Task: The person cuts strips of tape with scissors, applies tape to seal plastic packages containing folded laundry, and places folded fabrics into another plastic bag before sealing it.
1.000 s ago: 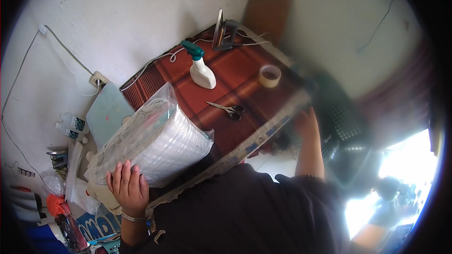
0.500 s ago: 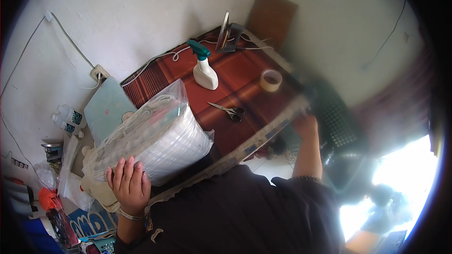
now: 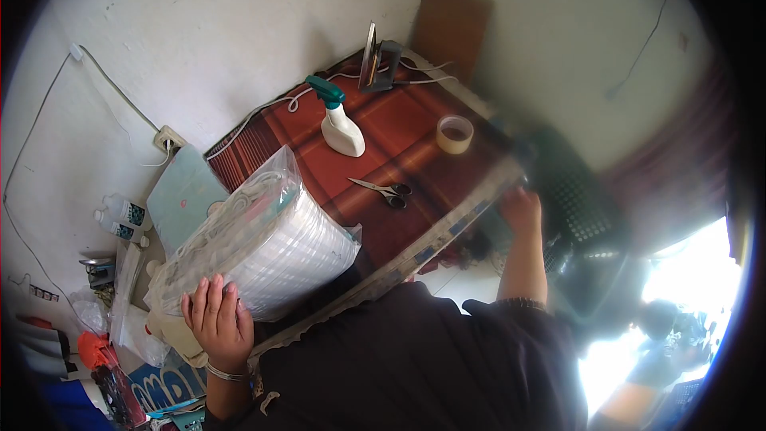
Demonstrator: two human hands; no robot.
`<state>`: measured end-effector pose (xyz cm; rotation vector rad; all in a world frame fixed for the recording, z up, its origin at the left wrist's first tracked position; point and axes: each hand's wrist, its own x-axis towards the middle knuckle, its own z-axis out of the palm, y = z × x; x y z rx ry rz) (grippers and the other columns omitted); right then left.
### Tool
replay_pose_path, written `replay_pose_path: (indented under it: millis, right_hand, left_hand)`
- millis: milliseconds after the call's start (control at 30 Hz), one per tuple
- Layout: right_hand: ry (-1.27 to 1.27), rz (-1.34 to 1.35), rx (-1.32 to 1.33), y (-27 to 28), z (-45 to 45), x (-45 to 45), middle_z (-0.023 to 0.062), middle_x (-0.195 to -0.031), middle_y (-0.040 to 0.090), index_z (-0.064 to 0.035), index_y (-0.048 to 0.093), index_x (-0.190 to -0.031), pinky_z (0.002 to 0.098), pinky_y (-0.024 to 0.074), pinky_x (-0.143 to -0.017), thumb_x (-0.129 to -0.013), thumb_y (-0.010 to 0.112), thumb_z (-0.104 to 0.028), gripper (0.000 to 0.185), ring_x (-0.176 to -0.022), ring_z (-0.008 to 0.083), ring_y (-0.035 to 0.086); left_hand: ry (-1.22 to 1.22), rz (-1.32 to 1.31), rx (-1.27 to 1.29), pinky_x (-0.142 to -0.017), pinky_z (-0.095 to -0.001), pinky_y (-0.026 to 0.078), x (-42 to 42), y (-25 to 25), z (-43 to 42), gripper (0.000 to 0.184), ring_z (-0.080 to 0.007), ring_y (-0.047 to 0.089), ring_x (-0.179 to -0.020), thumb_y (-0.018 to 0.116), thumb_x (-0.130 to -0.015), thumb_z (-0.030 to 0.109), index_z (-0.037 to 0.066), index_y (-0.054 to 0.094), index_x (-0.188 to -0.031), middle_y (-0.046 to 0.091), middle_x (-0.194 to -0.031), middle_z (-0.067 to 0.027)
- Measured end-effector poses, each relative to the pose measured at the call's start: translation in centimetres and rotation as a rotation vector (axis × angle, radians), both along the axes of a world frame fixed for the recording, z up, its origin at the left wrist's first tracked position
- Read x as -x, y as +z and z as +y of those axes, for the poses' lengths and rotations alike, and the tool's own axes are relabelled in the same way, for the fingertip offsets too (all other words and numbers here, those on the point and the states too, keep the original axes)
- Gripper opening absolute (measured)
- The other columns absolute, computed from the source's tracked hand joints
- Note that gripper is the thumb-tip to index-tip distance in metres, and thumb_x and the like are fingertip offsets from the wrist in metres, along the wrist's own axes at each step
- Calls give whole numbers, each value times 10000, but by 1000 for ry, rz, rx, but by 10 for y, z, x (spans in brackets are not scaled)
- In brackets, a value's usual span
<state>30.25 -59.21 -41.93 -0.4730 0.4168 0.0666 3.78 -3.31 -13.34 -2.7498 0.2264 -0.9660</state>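
Observation:
A clear plastic package (image 3: pixel 267 255) with white, checked, folded contents stands tilted on the near left of the table. My left hand (image 3: pixel 217 318) lies against its near end, fingers stretched out and flat. At the table's right corner, beside a dark green perforated crate (image 3: pixel 570 207), is my right hand (image 3: pixel 520 206). Haze and blur cover its fingers, so whether it holds anything does not show. Scissors (image 3: pixel 386 191) lie on the table right of the package. Behind them stand a white spray bottle (image 3: pixel 343 132) with a green trigger and a roll of tape (image 3: pixel 454 136).
The table (image 3: pixel 383 140) has a red-brown checked cover. A grey stand (image 3: pixel 381 64) and a white cable sit at its back. Bottles (image 3: pixel 124 214), bags and papers crowd the left side. A brown board (image 3: pixel 452 30) leans in the corner. Bright light comes from the lower right.
The view has shifted slightly, so the table items appear a little further left. My left hand stays against the package, and my right hand stays by the table corner.

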Motion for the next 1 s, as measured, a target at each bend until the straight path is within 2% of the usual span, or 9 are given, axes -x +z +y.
replay_pose_path:
  millis: [200, 267, 300, 400, 600, 667, 800, 900, 1000]
  right_hand:
    - [38, -180, 190, -29, -9, -8, 34, -925, 613, -124, 595, -806, 450, 379, -943, -818, 511, -233, 138, -969, 214, 574]
    - [-51, 12, 90, 8, 7, 1, 25, -925, 614, -136, 582, -796, 450, 379, -942, -836, 531, -254, 135, -970, 208, 575]
    - [-49, 11, 91, -5, 2, -3, 25, -925, 614, -136, 582, -796, 450, 379, -942, -836, 531, -254, 135, -970, 208, 575]
    - [43, -241, 217, -34, -7, -14, 26, -903, 614, -143, 572, -794, 450, 376, -944, -850, 598, -293, 162, -960, 199, 577]
    - [1, 2, 254, -26, -3, -24, 6, -809, 604, -140, 581, -825, 429, 407, -894, -844, 693, -276, 177, -842, 160, 587]
    - [-1, 169, 187, 10, 11, -16, -4, -778, 595, -137, 585, -839, 417, 425, -866, -847, 681, -243, 143, -794, 150, 587]
    - [33, 158, 208, 0, -1, -20, -5, -760, 583, -134, 590, -844, 402, 432, -812, -841, 673, -201, 106, -772, 144, 579]
    - [-118, 219, 258, 2, -4, -17, -14, -766, 575, -133, 597, -840, 386, 427, -742, -836, 661, -161, 70, -740, 134, 556]
    - [-204, 179, 470, 59, 5, 5, -26, -781, 570, -132, 596, -848, 368, 418, -680, -849, 649, -167, 63, -714, 120, 532]
  left_hand:
    - [2, 15, 3, -1077, -507, 277, 1, 3, -3, 276, -308, 525, -1203, 552, -828, 118, 50, 658, -1074, 613, -1233, -118]
    - [1, 16, 2, -1077, -506, 277, 2, 3, -3, 279, -304, 519, -1210, 550, -826, 116, 54, 659, -1076, 609, -1242, -114]
    - [3, 15, 2, -1077, -506, 277, 2, 3, -3, 279, -304, 519, -1210, 550, -826, 116, 54, 659, -1076, 609, -1242, -114]
    - [1, 21, 5, -1077, -506, 277, 2, 3, -3, 281, -304, 518, -1212, 550, -825, 114, 55, 658, -1078, 605, -1249, -113]
    - [-7, 8, 6, -1075, -501, 279, 1, 2, -2, 275, -302, 520, -1209, 549, -823, 112, 56, 664, -1067, 612, -1238, -111]
    - [-2, 10, 13, -1075, -498, 279, 1, 3, -2, 272, -302, 523, -1206, 549, -824, 113, 56, 667, -1062, 616, -1232, -112]
    - [-7, 12, 18, -1075, -497, 279, 1, 4, -3, 273, -301, 524, -1204, 550, -821, 111, 56, 667, -1062, 617, -1229, -113]
    - [-22, 28, 20, -1073, -504, 283, 2, 5, -3, 261, -341, 512, -1215, 533, -823, 80, 20, 649, -1050, 611, -1226, -152]
    - [-18, 2, 34, -1074, -500, 280, 0, 4, -3, 262, -337, 520, -1203, 538, -815, 90, 22, 652, -1040, 619, -1211, -148]
